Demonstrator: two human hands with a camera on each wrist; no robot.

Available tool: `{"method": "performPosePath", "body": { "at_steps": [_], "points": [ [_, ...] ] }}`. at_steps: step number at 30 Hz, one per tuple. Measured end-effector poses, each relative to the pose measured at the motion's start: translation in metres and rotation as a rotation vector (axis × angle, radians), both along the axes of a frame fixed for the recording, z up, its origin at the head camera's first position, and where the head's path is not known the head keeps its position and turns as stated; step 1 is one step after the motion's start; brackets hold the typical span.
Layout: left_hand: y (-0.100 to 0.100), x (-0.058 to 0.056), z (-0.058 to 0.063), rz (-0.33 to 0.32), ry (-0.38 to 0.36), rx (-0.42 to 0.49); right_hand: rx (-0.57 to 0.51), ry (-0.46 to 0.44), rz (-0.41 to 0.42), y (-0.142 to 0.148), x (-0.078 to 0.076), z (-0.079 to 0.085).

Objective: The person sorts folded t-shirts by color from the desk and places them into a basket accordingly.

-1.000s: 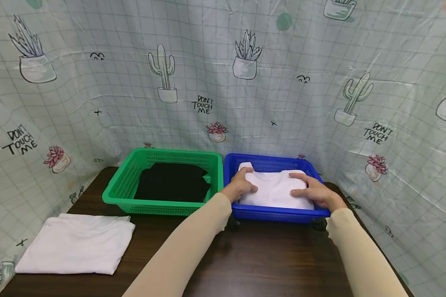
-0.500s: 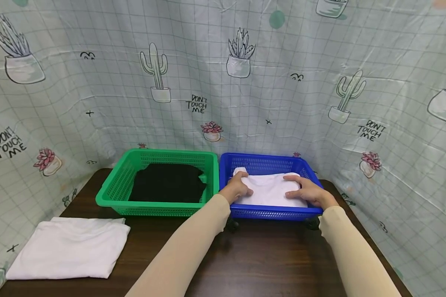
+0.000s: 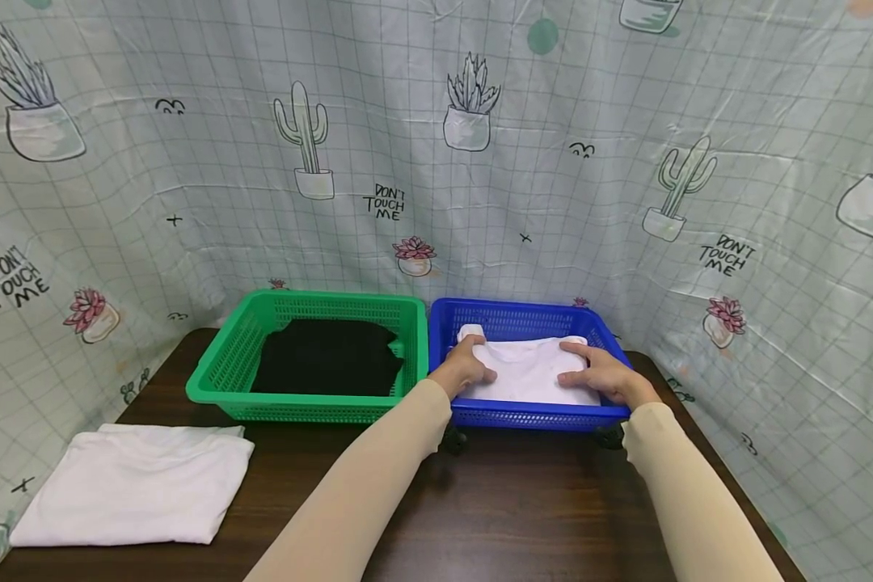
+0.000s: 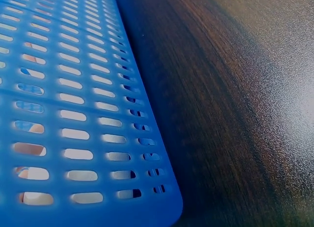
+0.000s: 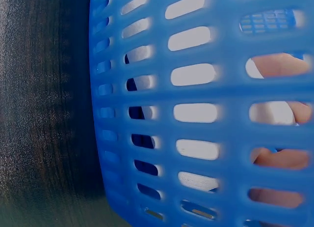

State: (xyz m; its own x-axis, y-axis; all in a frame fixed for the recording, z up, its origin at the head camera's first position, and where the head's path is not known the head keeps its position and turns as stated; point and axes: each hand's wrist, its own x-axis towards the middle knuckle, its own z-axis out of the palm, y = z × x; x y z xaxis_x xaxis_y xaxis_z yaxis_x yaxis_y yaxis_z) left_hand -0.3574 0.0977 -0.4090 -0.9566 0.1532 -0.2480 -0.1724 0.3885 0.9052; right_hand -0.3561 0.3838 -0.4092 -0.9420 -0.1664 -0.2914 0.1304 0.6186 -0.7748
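A folded white shirt (image 3: 527, 368), with what looks like a neckline along its far edge, lies inside the blue basket (image 3: 541, 418). My left hand (image 3: 466, 368) grips its left side, thumb on top. On the right side my right hand (image 3: 607, 376) holds it the same way, thumb and forefinger spread over the cloth. Through the slots of the basket wall (image 5: 230, 89), the right wrist view gives glimpses of white cloth and fingers (image 5: 279, 65). The left wrist view mostly has the slotted blue wall (image 4: 54, 109); the fingertips under the cloth are hidden.
Left of the blue basket stands a green basket (image 3: 305, 408) with folded black cloth (image 3: 327, 356) inside. Another folded white garment (image 3: 134, 485) lies on the dark wooden table (image 3: 524, 509) at the front left. A patterned curtain (image 3: 422, 162) hangs behind the table.
The white shirt has settled lower in the blue basket, both hands moving down with it. In the last half second hands and shirt hardly move. The head view has turned slightly right.
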Motion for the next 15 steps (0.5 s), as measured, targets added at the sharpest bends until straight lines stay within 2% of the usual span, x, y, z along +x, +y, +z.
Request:
{"method": "performPosePath", "body": {
  "at_steps": [9, 15],
  "points": [
    [-0.002, 0.003, 0.004, -0.023, 0.01, 0.003, 0.053, 0.049, 0.002, 0.001, 0.002, 0.004],
    [-0.01, 0.004, 0.018, -0.077, 0.022, -0.021, 0.086, 0.109, 0.046, 0.0, 0.007, 0.022]
  ]
}}
